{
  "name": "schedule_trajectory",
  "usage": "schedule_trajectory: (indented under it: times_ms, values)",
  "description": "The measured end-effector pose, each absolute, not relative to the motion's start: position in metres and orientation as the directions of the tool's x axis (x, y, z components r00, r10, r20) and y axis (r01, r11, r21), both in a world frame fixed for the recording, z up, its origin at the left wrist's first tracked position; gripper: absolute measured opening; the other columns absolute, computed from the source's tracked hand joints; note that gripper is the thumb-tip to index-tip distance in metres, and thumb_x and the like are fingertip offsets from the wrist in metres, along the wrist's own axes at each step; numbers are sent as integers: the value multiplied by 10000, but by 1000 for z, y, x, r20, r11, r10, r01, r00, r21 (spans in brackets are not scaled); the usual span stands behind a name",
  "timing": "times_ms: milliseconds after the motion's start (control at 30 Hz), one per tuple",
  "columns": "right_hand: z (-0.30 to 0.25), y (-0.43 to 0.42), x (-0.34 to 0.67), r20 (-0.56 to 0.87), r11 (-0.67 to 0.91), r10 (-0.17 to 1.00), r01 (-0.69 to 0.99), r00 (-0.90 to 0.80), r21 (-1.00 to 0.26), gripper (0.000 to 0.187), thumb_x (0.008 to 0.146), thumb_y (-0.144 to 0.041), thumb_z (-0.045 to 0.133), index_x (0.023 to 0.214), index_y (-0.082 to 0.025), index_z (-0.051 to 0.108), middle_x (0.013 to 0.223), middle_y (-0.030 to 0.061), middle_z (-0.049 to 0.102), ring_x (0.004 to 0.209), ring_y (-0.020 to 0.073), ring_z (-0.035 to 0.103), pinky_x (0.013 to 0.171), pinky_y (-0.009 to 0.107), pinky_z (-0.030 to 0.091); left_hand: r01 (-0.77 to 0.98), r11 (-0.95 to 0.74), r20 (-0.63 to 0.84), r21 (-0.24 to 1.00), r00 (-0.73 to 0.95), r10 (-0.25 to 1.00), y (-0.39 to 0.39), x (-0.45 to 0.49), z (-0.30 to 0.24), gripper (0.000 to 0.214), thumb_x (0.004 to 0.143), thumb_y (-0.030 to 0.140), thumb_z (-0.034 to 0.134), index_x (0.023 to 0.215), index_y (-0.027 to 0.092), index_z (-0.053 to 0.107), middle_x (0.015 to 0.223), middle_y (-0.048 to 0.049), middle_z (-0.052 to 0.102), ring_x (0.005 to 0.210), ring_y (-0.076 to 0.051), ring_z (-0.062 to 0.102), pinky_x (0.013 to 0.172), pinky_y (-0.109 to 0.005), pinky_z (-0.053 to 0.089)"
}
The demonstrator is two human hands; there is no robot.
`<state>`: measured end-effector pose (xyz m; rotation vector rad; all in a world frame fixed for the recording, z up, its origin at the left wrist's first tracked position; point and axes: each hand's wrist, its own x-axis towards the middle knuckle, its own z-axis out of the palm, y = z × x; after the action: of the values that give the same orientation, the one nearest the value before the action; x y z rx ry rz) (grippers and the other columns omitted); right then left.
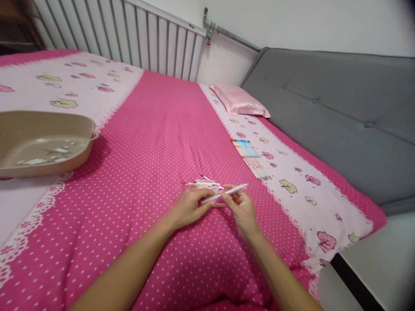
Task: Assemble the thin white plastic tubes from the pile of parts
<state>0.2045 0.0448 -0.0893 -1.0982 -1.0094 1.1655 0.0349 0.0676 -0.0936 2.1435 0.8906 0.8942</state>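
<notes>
Both my hands meet over the pink dotted bed sheet (155, 142), gripping one pale pen (238, 188) between them. My left hand (188, 207) pinches its near end, and my right hand (241, 207) holds it further along, the tip pointing right and away. Just beyond my fingers lie a few loose pens or pen parts (204, 183) on the sheet. To the right, a row of several pens (251, 157) lies side by side near the sheet's pale border.
A beige plastic basin (45, 142) with small white scraps stands at the left. A pink pillow (238, 100) lies at the far end. A grey sofa (340, 112) runs along the right, and a white radiator (129, 34) stands behind.
</notes>
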Motion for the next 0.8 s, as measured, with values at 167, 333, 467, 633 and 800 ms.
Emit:
schedule_trajectory:
  times_ms: [167, 333, 467, 633, 800]
  values:
    - [-87, 43, 203, 55, 69, 995, -171, 88, -983, 227, 681, -334, 731, 830, -188, 643, 834, 15, 675, 809, 162, 634, 750, 320, 540, 316, -551, 338, 772, 531, 777, 67, 35, -93, 285, 879, 261, 477, 1111, 184, 621, 992, -62, 685, 835, -183, 606, 738, -278, 446]
    - [-80, 40, 202, 38, 43, 999, -252, 25, -967, 405, 699, -275, 722, 1077, -239, 581, 1093, 44, 654, 976, 178, 619, 841, 344, 522, 256, -548, 355, 796, 537, 766, 67, 34, -88, 310, 918, 296, 415, 1132, 201, 618, 1110, -72, 659, 987, -212, 593, 860, -323, 438]
    - [-80, 41, 203, 17, 19, 1000, -255, 7, -967, 419, 725, -254, 703, 1119, -237, 563, 1075, 51, 671, 980, 174, 625, 863, 351, 514, 231, -557, 365, 798, 550, 751, 66, 34, -86, 326, 925, 305, 397, 1158, 208, 603, 1137, -71, 649, 1037, -217, 580, 907, -341, 422]
    - [-86, 43, 203, 17, 32, 998, -238, 65, -971, 358, 706, -261, 723, 1035, -202, 597, 942, 41, 702, 901, 173, 649, 803, 338, 536, 273, -542, 336, 795, 545, 768, 66, 35, -87, 317, 913, 302, 418, 1140, 196, 612, 1061, -72, 672, 943, -207, 599, 825, -314, 449]
    - [-87, 44, 202, 3, 35, 989, -220, 145, -975, 293, 647, -283, 766, 880, -176, 626, 825, 13, 680, 786, 151, 642, 702, 290, 549, 327, -550, 349, 769, 507, 788, 67, 36, -93, 241, 851, 251, 500, 1025, 170, 646, 849, -44, 682, 705, -151, 575, 654, -250, 422]
